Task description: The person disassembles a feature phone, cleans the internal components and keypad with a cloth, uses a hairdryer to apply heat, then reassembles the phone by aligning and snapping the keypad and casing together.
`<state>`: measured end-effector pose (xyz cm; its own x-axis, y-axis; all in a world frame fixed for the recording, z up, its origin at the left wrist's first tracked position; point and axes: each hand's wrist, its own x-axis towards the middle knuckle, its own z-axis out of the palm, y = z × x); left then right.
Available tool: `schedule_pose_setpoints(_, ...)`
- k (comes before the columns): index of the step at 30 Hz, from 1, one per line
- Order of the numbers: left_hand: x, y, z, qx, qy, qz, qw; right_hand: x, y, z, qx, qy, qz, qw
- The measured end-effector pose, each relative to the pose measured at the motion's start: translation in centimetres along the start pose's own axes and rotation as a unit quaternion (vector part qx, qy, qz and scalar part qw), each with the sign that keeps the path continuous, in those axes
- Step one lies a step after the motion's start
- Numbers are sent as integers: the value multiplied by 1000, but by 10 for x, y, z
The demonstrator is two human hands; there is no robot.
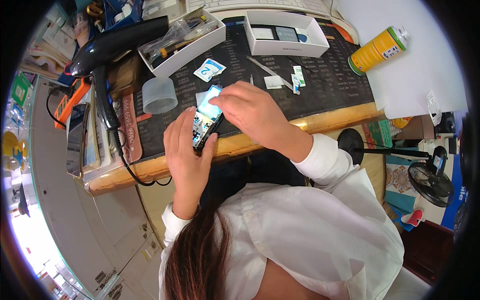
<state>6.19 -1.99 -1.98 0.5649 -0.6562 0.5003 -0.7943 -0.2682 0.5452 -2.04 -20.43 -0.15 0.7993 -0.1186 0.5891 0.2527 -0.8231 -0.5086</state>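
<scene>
Beside plastic cup [160, 95] and sachet [209, 70], left grip [187, 150] clasps a phone [207, 114], right grip [256, 110] unclear.

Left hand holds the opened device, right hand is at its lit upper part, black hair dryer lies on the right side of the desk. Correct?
Not quite: the black hair dryer is on the left side of the desk, per the head view. The left hand does hold the opened device, with the right hand at its lit upper part.

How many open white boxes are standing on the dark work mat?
2. The left box stands beside the black hair dryer; the right box stands farther right, near the keyboard. Others may be hidden behind nearby things.
</scene>
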Motion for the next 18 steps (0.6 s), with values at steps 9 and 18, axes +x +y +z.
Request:
schedule_pose_setpoints(9,0,1,2,0,15,5,1000,4,-2,-1,-179,-18,-35,983)
schedule_pose_setpoints(18,0,1,3,-25,32,-5,999,0,-15,-7,-221,-40,-5,975)
